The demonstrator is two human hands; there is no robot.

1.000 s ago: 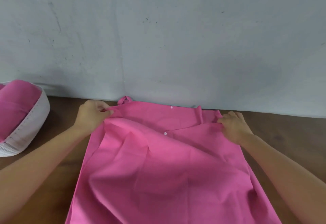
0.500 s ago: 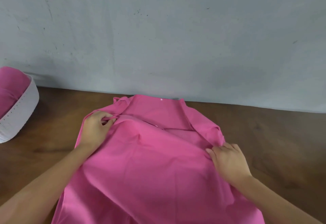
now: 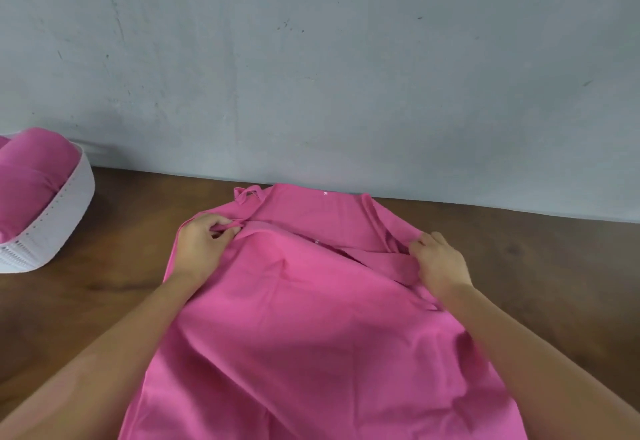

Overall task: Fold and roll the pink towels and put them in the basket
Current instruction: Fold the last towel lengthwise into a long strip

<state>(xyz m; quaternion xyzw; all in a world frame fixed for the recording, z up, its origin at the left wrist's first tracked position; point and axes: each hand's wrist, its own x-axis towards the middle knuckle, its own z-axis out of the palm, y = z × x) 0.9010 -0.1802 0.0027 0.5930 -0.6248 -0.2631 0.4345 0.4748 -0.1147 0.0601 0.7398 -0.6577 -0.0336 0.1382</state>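
Hands have shifted in the last second: the right hand [image 3: 439, 263], which had dropped toward the near side half a second ago, is back up at the right edge of the pink towel [image 3: 311, 318], fingers curled and pinching a folded band of cloth. The left hand [image 3: 204, 245] stays at the left edge, fingers curled round a gathered fold. My guess is that the near layer is being squared over the far one, so the fold is underway and rolling has not started. The towel lies on the brown wooden table [image 3: 536, 266], its far edge close to the grey wall [image 3: 346, 76]. The fabric looks thin, smooth and limp, creasing softly, with a small loop at the far-left corner. At far left, the white basket [image 3: 65, 218] holds 2 plump pink rolls [image 3: 31, 176].
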